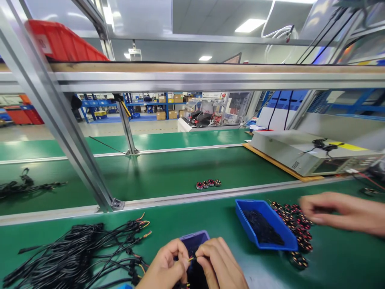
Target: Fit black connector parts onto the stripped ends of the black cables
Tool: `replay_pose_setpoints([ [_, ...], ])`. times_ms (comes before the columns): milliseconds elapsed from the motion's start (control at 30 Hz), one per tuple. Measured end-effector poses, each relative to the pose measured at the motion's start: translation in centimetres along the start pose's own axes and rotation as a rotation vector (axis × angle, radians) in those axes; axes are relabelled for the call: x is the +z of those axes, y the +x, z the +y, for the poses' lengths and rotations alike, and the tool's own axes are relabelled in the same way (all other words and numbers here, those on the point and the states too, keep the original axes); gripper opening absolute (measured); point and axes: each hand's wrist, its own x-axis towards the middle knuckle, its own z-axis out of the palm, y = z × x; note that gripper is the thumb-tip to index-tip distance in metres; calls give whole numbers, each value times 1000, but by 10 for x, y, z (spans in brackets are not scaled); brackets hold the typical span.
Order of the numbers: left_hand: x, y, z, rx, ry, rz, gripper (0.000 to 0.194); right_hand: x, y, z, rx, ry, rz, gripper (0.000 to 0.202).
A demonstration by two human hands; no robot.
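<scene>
My left hand (168, 263) is closed in a pinch on a cable with a thin yellow wire end (190, 259) poking out between the fingertips. Just to its right, my right hand (221, 263) is also pinched, its fingertips close to that wire; whatever it grips is too small and dark to make out. Directly behind both hands stands a small purple bin (195, 234), partly hidden by them. A heap of black cables (64, 255) with bared coloured wire ends lies left of my left hand.
A blue bin (240, 216) holds black pieces. Beside it lie many small round motor-like parts (296, 224), with another person's hand (333, 208) above them. Several similar round parts (211, 183) sit beyond the metal rail. A metal post (63, 116) rises at left; a grey instrument (288, 150) stands right.
</scene>
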Motion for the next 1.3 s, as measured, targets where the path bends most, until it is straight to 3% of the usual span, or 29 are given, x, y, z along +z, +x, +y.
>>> replay_pose_setpoints([
  [167, 0, -1, -4, -14, -30, 0, 52, 1, 4, -2, 7, 20, 1, 24],
  [300, 0, -2, -6, -8, -51, 0, 52, -4, 6, -3, -71, 55, 31, 21],
  [500, -4, -1, -6, -6, -19, -1, 54, -10, 4, -1, 9, 127, -9, 23],
  [633, -7, 0, -10, -55, -7, -4, 51, -11, 7, 1, -85, 68, -43, 23],
  [767, -7, -1, -10, -62, -24, -14, 50, -13, 12, 3, -128, 42, 16, 26],
  [900, -6, -1, -8, -73, -39, -10, 52, -14, 10, 2, -82, 35, -62, 25],
  [1100, -6, -2, -8, -80, -29, -9, 49, -9, 6, 3, -93, 12, -28, 28],
  [1300, -4, -4, -6, -71, -40, -8, 49, -14, 11, 7, -111, 2, -98, 28],
])
